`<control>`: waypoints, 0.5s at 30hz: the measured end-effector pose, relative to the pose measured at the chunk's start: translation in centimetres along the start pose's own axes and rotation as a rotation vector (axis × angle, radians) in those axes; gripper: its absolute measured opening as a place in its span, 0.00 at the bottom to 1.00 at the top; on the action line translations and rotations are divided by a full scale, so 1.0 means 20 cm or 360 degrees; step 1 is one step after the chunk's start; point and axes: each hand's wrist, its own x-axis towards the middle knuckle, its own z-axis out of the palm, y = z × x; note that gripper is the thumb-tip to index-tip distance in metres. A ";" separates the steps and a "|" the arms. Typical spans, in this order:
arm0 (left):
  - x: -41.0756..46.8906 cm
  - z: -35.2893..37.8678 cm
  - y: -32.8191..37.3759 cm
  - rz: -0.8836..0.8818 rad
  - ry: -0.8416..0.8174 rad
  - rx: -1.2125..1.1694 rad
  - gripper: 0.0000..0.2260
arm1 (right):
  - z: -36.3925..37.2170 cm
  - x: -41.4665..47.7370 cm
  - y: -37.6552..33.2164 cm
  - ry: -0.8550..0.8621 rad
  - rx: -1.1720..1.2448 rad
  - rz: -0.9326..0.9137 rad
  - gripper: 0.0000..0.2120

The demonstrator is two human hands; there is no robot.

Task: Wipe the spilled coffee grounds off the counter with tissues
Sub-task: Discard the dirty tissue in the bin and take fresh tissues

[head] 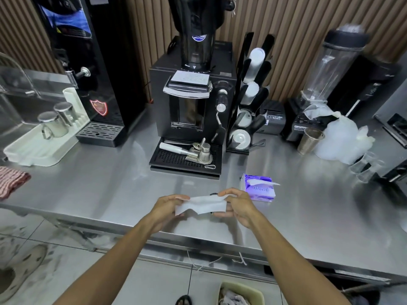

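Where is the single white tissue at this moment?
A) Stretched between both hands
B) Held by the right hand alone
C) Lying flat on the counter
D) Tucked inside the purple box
A: the left hand and the right hand each pinch one end of the tissue, which spans the gap between them, clear of the purple box.

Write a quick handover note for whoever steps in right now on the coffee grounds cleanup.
Both busy: left hand and right hand each pinch an end of one tissue stretched above the counter near its front edge.
The tissue box sits just right of the hands, a sheet sticking out.
Done: tissue in hand.
Left: all the wiping; a dark speck behind the tissue may be the grounds.
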 end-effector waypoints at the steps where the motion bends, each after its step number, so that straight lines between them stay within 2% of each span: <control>1: 0.00 0.00 0.00 -0.0018 0.0006 -0.0043 0.11 | 0.01 0.00 0.00 -0.0019 0.0030 0.0029 0.10; 3: 0.00 0.00 0.00 -0.0053 0.0005 -0.0075 0.09 | 0.01 0.01 0.00 -0.0022 0.0076 0.0080 0.09; 7: 0.04 -0.04 0.01 -0.0115 0.0012 -0.0100 0.19 | 0.03 0.05 0.01 0.0016 -0.0001 0.0101 0.12; 9: 0.06 -0.08 0.02 -0.0053 0.0006 0.0050 0.15 | 0.05 0.06 0.02 -0.0002 -0.0061 0.0024 0.09; 11: 0.07 -0.12 0.02 0.0049 -0.0031 0.0172 0.10 | 0.08 0.09 0.03 0.0029 -0.0041 -0.0036 0.11; 15: 0.11 -0.20 0.05 0.0185 -0.0057 0.0271 0.11 | 0.16 0.19 0.05 0.0074 0.0033 -0.0078 0.12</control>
